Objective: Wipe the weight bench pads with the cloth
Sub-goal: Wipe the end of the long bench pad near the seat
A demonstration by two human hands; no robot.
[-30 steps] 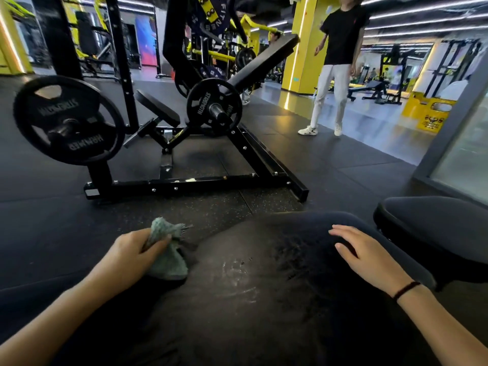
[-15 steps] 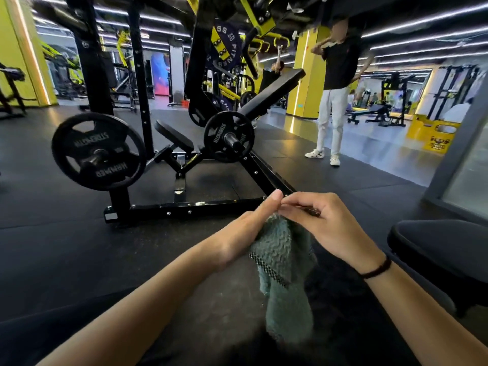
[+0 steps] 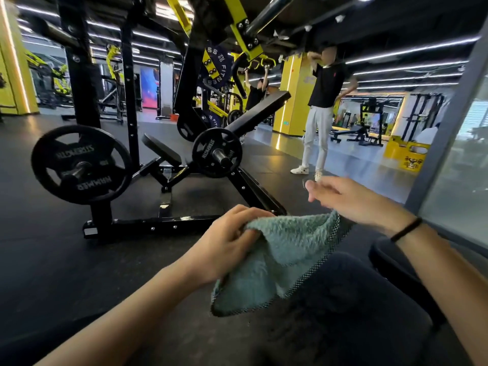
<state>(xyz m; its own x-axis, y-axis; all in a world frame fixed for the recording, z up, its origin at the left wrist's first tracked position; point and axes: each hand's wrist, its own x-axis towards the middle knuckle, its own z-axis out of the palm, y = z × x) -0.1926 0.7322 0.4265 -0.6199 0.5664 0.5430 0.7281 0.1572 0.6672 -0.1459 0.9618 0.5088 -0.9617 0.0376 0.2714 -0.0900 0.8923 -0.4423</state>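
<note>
The left hand (image 3: pixel 227 241) grasps the cloth (image 3: pixel 274 262) by its upper left edge, its fingers (image 3: pixel 248 215) curled over the top of the fabric and the thumb pressed against the front. The cloth is teal and fluffy with a dark checked trim along its border. It is lifted clear of the pad, stretched between the 2 hands, and its lower part hangs in a loose fold.

The right hand (image 3: pixel 351 202) is at the cloth's upper right corner. Its fingers are blurred and partly spread, pointing left, and the cloth's corner disappears under the palm, so I cannot tell whether this hand grips the cloth or only touches it. A black band (image 3: pixel 406 229) circles the right wrist.

The bench pad (image 3: pixel 343 313) is dark and rounded and fills the lower right of the view, directly under the hanging cloth. A second dark pad (image 3: pixel 396 265) lies just beside it, toward the right edge, under the right forearm.

Beyond the hands, on the black rubber floor (image 3: pixel 39 247), stands a black machine frame (image 3: pixel 158 223) carrying 2 weight plates: a large one (image 3: pixel 80 165) on the left and a smaller one (image 3: pixel 216 153) near the middle. An angled backrest (image 3: pixel 260 109) rises behind the smaller plate. Farther off, a person in a black shirt and white trousers (image 3: pixel 320 112) stands near a yellow pillar (image 3: pixel 293 96).
</note>
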